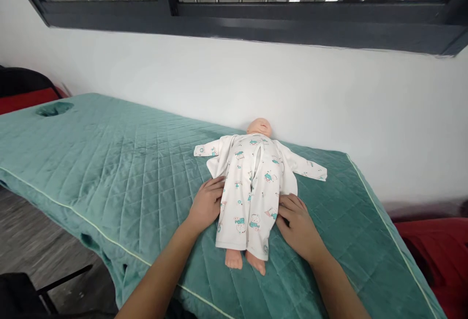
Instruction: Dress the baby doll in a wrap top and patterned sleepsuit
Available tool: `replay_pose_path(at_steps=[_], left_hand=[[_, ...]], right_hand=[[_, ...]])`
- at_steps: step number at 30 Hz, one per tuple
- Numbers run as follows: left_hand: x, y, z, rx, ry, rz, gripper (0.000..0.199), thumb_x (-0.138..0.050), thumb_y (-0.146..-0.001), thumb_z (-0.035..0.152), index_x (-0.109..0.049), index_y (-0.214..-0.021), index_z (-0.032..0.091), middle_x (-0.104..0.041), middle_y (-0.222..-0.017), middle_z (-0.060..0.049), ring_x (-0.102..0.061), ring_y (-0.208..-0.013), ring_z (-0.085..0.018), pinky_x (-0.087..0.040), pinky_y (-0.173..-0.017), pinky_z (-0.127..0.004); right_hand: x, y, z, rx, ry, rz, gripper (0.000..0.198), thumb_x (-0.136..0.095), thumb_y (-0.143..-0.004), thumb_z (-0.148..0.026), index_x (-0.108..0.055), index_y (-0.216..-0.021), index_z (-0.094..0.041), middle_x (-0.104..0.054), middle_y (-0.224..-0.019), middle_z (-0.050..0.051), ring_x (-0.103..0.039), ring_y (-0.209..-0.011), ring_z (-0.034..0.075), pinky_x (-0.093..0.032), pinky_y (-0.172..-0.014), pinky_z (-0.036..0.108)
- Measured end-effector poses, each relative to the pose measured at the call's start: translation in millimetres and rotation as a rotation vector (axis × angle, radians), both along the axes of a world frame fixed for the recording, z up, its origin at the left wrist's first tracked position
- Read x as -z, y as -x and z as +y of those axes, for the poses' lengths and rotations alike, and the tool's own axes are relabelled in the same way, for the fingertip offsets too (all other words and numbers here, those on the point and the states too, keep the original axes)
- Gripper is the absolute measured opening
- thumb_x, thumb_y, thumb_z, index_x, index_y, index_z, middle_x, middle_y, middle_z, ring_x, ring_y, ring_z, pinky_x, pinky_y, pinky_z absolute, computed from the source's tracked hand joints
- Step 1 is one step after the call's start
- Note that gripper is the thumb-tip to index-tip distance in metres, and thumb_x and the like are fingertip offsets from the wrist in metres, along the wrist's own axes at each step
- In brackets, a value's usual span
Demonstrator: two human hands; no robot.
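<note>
A baby doll (260,126) lies on its back on a green quilted cover (157,163), with its head towards the wall. It wears a white long-sleeved top (305,167) with both sleeves spread out. White trousers (239,207) with small teal animal prints cover its front up to the chest, and its bare feet (234,259) stick out below. My left hand (207,203) is closed at the trousers' left edge, fingertips partly hidden by cloth. At the right edge, my right hand (298,224) has bent fingers gripping the fabric near the doll's thigh.
The cover lies over a long bed with a round face hole (54,109) at the far left. Behind it stands a white wall (146,75) below a dark window frame (292,24). Red items (438,255) are at the right; a black object (16,292) is at lower left.
</note>
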State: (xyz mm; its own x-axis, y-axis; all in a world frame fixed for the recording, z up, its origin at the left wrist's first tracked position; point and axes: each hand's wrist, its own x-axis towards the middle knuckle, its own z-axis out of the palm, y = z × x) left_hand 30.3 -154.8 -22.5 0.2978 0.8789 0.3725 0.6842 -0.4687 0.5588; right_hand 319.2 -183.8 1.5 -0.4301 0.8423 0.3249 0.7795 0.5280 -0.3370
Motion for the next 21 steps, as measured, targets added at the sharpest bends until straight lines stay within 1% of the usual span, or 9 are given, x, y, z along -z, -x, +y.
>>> replay_pose_path(at_steps=[2,4,7,9,12,14,16,19,21], left_hand=[[1.6,0.2,0.6,-0.013,0.008,-0.114,0.035,-0.048,-0.092,0.017,-0.074,-0.11,0.029,-0.071,-0.122,-0.004,-0.055,-0.131,-0.024,-0.04,-0.114,-0.047],[4.1,1.5,3.0,-0.093,0.013,-0.258,0.035,-0.048,-0.094,0.023,-0.068,-0.122,0.028,-0.066,-0.131,-0.006,-0.054,-0.131,-0.024,-0.04,-0.114,-0.046],[7.7,5.8,15.8,-0.358,0.044,-0.426,0.043,-0.049,-0.095,0.033,-0.054,-0.136,0.022,-0.058,-0.14,-0.011,-0.057,-0.125,-0.025,-0.046,-0.107,-0.044],[8.2,9.2,32.5,-0.51,0.062,-0.38,0.046,-0.05,-0.094,0.037,-0.052,-0.136,0.017,-0.058,-0.137,-0.015,-0.057,-0.122,-0.028,-0.047,-0.104,-0.045],[3.9,12.2,63.7,-0.634,0.062,-0.125,0.046,-0.051,-0.092,0.037,-0.056,-0.131,0.012,-0.059,-0.13,-0.019,-0.053,-0.125,-0.034,-0.043,-0.106,-0.049],[-0.4,12.5,81.5,-0.679,0.079,0.03,0.044,-0.054,-0.09,0.038,-0.061,-0.125,0.012,-0.059,-0.127,-0.02,-0.053,-0.124,-0.037,-0.043,-0.104,-0.05],[-3.4,12.7,92.9,-0.693,0.107,0.105,0.037,-0.057,-0.087,0.039,-0.067,-0.112,0.015,-0.06,-0.123,-0.02,-0.054,-0.12,-0.038,-0.043,-0.101,-0.051],[-2.8,15.9,97.7,-0.652,0.123,-0.039,0.02,-0.059,-0.084,0.036,-0.068,-0.085,0.018,-0.064,-0.11,-0.017,-0.056,-0.116,-0.038,-0.042,-0.099,-0.049],[-0.7,19.9,95.7,-0.622,0.123,-0.221,0.018,-0.057,-0.085,0.036,-0.062,-0.08,0.02,-0.065,-0.098,-0.013,-0.06,-0.106,-0.034,-0.043,-0.094,-0.046]], right_hand=[[-0.1,0.8,0.8,0.003,0.005,0.031,0.024,-0.051,-0.09,-0.014,-0.072,-0.093,-0.026,-0.068,-0.111,0.005,-0.056,-0.112,0.026,-0.034,-0.108,0.053],[2.1,1.3,1.5,0.021,0.015,0.087,0.021,-0.051,-0.093,-0.023,-0.072,-0.092,-0.026,-0.067,-0.117,0.007,-0.056,-0.115,0.028,-0.035,-0.108,0.055],[9.5,-1.7,4.7,0.148,0.017,0.295,0.022,-0.051,-0.095,-0.033,-0.071,-0.093,-0.024,-0.065,-0.123,0.009,-0.056,-0.116,0.028,-0.042,-0.103,0.05],[14.6,-7.7,11.8,0.319,-0.005,0.446,0.024,-0.051,-0.093,-0.038,-0.069,-0.099,-0.023,-0.063,-0.124,0.011,-0.057,-0.117,0.028,-0.045,-0.101,0.047],[16.0,-21.3,34.7,0.544,0.057,0.543,0.034,-0.052,-0.087,-0.044,-0.065,-0.105,-0.018,-0.065,-0.115,0.015,-0.059,-0.11,0.028,-0.047,-0.097,0.045],[11.1,-30.1,56.0,0.632,0.169,0.541,0.04,-0.053,-0.083,-0.046,-0.064,-0.105,-0.015,-0.066,-0.111,0.016,-0.061,-0.104,0.028,-0.047,-0.093,0.042],[3.5,-35.1,77.3,0.668,0.251,0.52,0.039,-0.053,-0.081,-0.047,-0.065,-0.101,-0.016,-0.068,-0.108,0.015,-0.063,-0.1,0.027,-0.046,-0.09,0.039],[-4.9,-33.6,99.3,0.633,0.306,0.494,0.03,-0.059,-0.076,-0.05,-0.067,-0.081,-0.021,-0.071,-0.087,0.006,-0.063,-0.086,0.025,-0.044,-0.079,0.035],[-5.8,-29.4,104.6,0.609,0.331,0.485,0.03,-0.062,-0.074,-0.05,-0.061,-0.066,-0.022,-0.064,-0.068,0.0,-0.058,-0.072,0.021,-0.04,-0.07,0.032]])
